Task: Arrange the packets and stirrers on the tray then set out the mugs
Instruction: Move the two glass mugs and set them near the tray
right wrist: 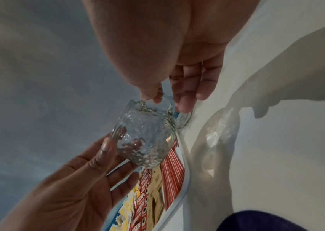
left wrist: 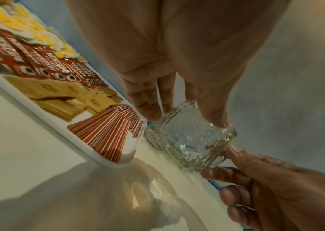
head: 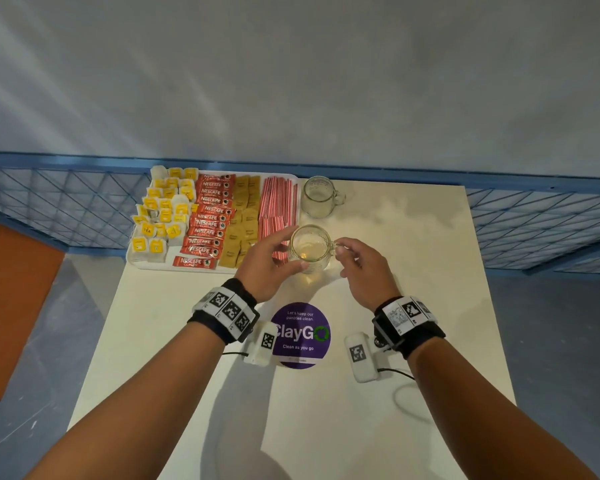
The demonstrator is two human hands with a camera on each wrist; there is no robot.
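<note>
Head view first: both hands are on the near glass mug (head: 308, 248), which is held just off the white table (head: 413, 271), right beside the tray's (head: 219, 270) right edge and in front of the second mug (head: 321, 197) already standing at the back. The left hand (head: 269, 263) wraps thumb and fingers around the textured body, while the right hand (head: 364, 268) pinches the handle between thumb and forefinger, its other fingers loose. From the left wrist view the mug's base is clear of the table, and the shadow underneath says it's airborne. On the tray the tea bags (head: 161, 216), red coffee sticks (head: 210, 223), brown sugar packets (head: 245, 223) and striped stirrers (head: 279, 209) lie in tidy rows, so the packet work looks finished. Now the risks, as I judge them: that dimpled glass is slippery, and if the handle pinch lets go early the mug may tip or knock down hard. Set it too far left and it clips the tray rim, nudging those stirrers out of line. Push it too far back and glass meets glass. A low, level descent with the left hand steadying should avoid all three.
</note>
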